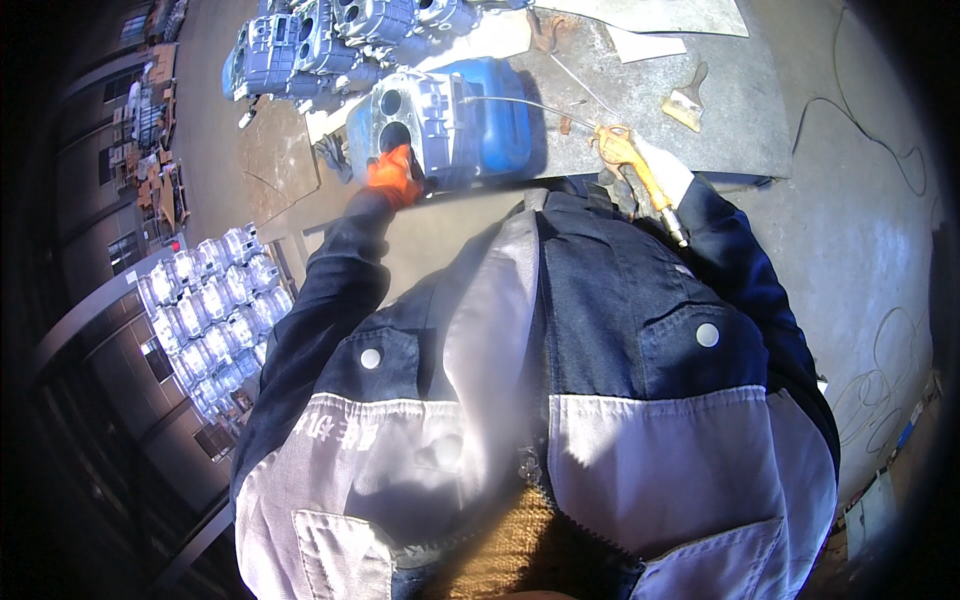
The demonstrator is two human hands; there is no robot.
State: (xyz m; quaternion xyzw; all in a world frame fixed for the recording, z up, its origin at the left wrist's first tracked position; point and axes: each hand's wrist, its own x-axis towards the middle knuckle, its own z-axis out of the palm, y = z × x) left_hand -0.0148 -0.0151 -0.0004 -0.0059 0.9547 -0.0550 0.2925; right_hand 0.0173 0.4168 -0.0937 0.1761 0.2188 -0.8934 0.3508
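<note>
My left hand [394, 178], in an orange glove, grips the near edge of a silver metal casting [440, 122] with round bores. The casting rests against a blue plastic container [500, 115] on the table. My right hand [664, 172], in a pale glove with dark fingers, is wrapped round a yellow air blow gun [632, 162]. Its long thin nozzle runs left, with the tip at the casting's right side.
A flat brush [686, 98] lies on the metal table [735, 125], near pale sheets [645, 45]. Several more castings [320, 45] stand at the far left. A rack of shiny parts [215, 315] is to my left. Hoses [870, 140] trail over the floor at right.
</note>
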